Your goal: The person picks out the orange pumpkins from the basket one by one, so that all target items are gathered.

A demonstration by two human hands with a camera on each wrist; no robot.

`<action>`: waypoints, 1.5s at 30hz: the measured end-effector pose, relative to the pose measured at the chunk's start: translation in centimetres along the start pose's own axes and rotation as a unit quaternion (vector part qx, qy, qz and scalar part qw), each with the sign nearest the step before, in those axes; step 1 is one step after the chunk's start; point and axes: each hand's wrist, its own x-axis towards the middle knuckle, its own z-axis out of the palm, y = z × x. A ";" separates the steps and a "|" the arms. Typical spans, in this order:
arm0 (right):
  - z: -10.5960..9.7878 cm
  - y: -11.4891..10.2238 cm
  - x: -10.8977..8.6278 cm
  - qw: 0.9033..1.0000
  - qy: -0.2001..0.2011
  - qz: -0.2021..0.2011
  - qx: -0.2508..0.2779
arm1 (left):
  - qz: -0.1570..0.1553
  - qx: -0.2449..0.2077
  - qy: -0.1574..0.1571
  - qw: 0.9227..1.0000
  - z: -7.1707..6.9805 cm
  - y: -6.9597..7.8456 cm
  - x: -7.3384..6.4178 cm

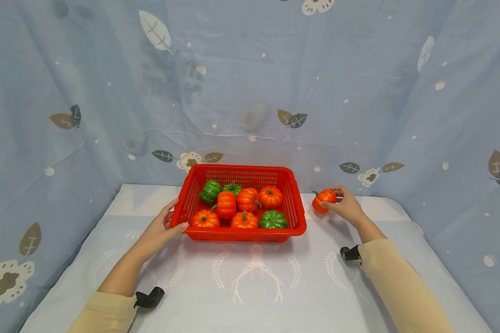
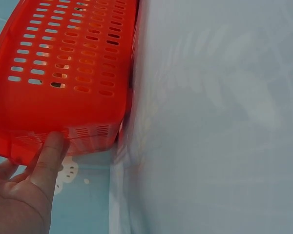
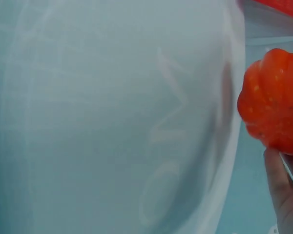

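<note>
A red plastic basket [image 1: 250, 231] with slotted walls stands on the table, holding several small orange pumpkins [image 1: 271, 198] and a few green ones [image 1: 273, 219]. My left hand [image 1: 160, 232] grips its left end, thumb near the front corner and fingers at the outer side. In the left wrist view, the thumb [image 2: 50, 156] lies against the end wall of the basket [image 2: 63, 107]. To the right of the basket, my right hand [image 1: 346, 206] pinches an orange pumpkin [image 1: 324, 200], its stem pointing left. The right wrist view shows fingertips against the underside of this pumpkin [image 3: 273, 102].
A white patterned cloth [image 1: 254, 286] covers the table. Behind and at both sides hangs a blue curtain [image 1: 250, 83] with leaf and flower prints, close to the table's back edge. Black wrist mounts [image 1: 150, 297] sit at both sleeves.
</note>
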 end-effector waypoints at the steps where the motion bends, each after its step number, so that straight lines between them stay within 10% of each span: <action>1: 0.1 0.2 0.1 1.000 -0.001 0.000 0.008 | 0.001 -0.005 -0.002 1.000 0.0 -0.1 0.0; 9: 0.3 1.1 -0.1 1.000 -0.008 0.012 0.025 | 0.003 -0.013 -0.007 1.000 0.1 -0.2 0.1; 23: -1.4 0.6 -1.6 0.994 -0.045 0.022 -0.094 | 0.000 -0.009 0.000 1.000 0.0 0.0 -0.1; 45: 0.4 1.4 0.6 0.999 -0.007 0.031 -0.003 | 0.007 -0.015 -0.004 1.000 -0.1 -0.3 0.0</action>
